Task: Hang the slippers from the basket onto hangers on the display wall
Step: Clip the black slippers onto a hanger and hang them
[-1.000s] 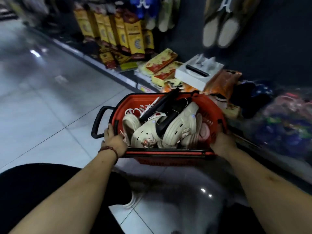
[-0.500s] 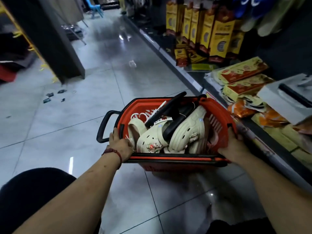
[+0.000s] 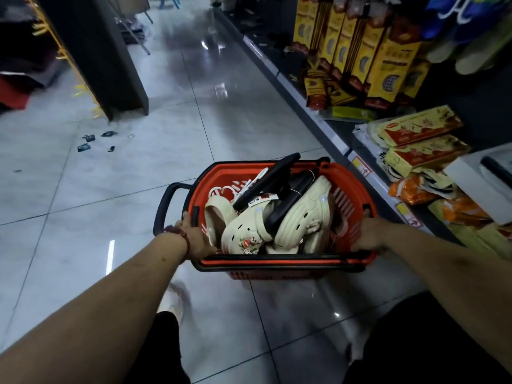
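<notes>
Head camera: I hold the red basket (image 3: pixel 346 173) by its near rim, my left hand (image 3: pixel 194 236) gripping one side and my right hand (image 3: pixel 368 236) the other. The right fingers are mostly hidden, so that grip is my best reading. The cream slippers (image 3: pixel 243 231) and white hangers (image 3: pixel 224 191) lie heaped inside, over the tiled floor (image 3: pixel 110 189) beside the shelf (image 3: pixel 327 128). None is out or hung yet, so I judge the whole job still lies ahead.

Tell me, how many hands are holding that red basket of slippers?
2. The left hand grips the red basket at its near left corner. The right hand grips the right rim near the near corner. No other hand is in view.
</notes>
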The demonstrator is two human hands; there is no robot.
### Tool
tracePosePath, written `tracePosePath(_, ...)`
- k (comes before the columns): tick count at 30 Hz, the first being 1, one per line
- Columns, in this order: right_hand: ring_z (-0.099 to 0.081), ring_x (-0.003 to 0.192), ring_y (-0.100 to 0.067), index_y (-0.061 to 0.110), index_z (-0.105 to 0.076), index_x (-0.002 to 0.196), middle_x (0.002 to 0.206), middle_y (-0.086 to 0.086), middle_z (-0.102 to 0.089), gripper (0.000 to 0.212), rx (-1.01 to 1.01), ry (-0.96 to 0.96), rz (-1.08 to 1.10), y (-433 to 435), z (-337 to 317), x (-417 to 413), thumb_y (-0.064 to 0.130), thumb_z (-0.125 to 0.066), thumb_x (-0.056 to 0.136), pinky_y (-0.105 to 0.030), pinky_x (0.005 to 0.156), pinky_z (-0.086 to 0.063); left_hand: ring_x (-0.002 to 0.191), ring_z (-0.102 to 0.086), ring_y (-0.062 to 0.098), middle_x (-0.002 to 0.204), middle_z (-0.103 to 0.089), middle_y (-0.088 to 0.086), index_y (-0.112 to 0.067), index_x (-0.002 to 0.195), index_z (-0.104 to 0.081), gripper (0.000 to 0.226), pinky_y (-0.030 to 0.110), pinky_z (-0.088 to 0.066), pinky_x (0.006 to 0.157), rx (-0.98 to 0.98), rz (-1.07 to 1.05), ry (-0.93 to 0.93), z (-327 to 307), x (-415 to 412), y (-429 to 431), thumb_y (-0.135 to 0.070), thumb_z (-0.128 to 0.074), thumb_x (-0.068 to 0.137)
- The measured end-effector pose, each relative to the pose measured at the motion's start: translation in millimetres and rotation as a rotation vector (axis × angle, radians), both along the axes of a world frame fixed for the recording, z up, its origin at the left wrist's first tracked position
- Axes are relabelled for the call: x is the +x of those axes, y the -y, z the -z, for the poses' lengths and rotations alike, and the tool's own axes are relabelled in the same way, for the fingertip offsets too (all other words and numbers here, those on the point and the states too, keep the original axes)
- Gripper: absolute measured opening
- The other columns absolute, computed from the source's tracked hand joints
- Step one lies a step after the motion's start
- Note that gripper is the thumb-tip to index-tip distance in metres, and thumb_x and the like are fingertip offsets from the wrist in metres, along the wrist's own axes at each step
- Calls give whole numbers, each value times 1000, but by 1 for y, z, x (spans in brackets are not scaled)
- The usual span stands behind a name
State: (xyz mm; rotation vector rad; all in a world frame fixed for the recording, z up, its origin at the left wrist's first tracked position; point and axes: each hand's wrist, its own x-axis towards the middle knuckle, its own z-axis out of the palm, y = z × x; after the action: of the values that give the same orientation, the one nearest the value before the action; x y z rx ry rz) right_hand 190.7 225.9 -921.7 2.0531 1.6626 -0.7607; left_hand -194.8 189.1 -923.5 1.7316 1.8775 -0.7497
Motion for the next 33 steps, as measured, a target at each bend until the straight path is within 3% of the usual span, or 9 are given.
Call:
tracePosePath(4, -59, 85, -21, 0, -50, 137, 119, -13, -59, 57, -24, 78, -30, -12, -23, -19, 29, -69, 92, -25, 76, -46, 126, -44, 28, 141, -52, 5, -19, 135, -55, 40, 32, -33, 110, -53, 94, 47, -34, 16, -15, -38, -45, 101)
tracePosePath(8, -58, 85, -31, -3, -62, 107, 109, -21, -63, 34, 479, -122, 34, -30, -8, -29, 27, -67, 91, -27, 70, -40, 113, -58, 30, 127, -64, 10, -15, 119, -64, 46, 32, -47, 92, 214, 31, 119, -23, 23, -47, -50, -44, 98)
tracePosePath(10, -60, 101, -32, 2, -63, 121, 118, -19, -61, 41, 668, -312, 18, -40, -7, -47, 27, -71, 89, -24, 78, -39, 108, -60, 31, 119, -65, 12, -12, 117, -63, 47, 32, -48, 85, 345, 22, 229, -12, 36, -68, -52, -51, 95)
tracePosePath(13, -50, 126, -29, 9, -51, 142, 141, -14, -44, 60, 676, -460, -45, -53, -10, -78, 29, -73, 89, -24, 98, -37, 108, -62, 30, 118, -67, 10, -15, 121, -62, 40, 32, -49, 85, 511, 68, 401, -3, 67, -92, -42, -62, 91)
tracePosePath(18, -41, 137, -34, 15, -38, 150, 155, -6, -33, 80, 566, -383, -123, -76, 13, -95, 53, -68, 85, -44, 113, -39, 98, -62, 35, 110, -63, 14, -11, 117, -46, 44, 44, -54, 79, 630, 42, 395, 21, 94, -114, -34, -65, 85)
tracePosePath(22, -33, 143, -36, 17, -30, 154, 164, -6, -20, 91, 524, -325, -99, -90, 23, -98, 61, -65, 82, -46, 115, -35, 96, -63, 39, 109, -63, 17, -11, 130, -38, 50, 37, -47, 68, 659, 64, 318, 39, 100, -127, -28, -59, 89)
tracePosePath(27, -46, 131, -42, 15, -25, 151, 162, -10, -9, 95, 465, -295, -14, -97, 14, -96, 48, -75, 77, -41, 100, -47, 98, -61, 42, 110, -63, 20, -14, 136, -41, 46, 42, -47, 73, 717, 2, 276, 44, 100, -127, -18, -50, 92)
tracePosePath(29, -56, 117, -40, 11, -33, 144, 156, -10, -16, 85, 530, -326, 42, -96, 8, -93, 41, -77, 76, -37, 88, -48, 96, -61, 43, 107, -63, 20, -14, 127, -45, 38, 41, -45, 70, 762, -52, 351, 39, 98, -128, -17, -50, 90)
tracePosePath(33, -57, 100, -30, 14, -41, 137, 134, -1, -28, 69, 731, -500, 115, -88, -6, -77, 31, -75, 81, -33, 87, -46, 86, -60, 40, 96, -63, 18, -11, 102, -45, 16, 37, -42, 64, 832, -171, 563, 18, 93, -127, -18, -51, 88)
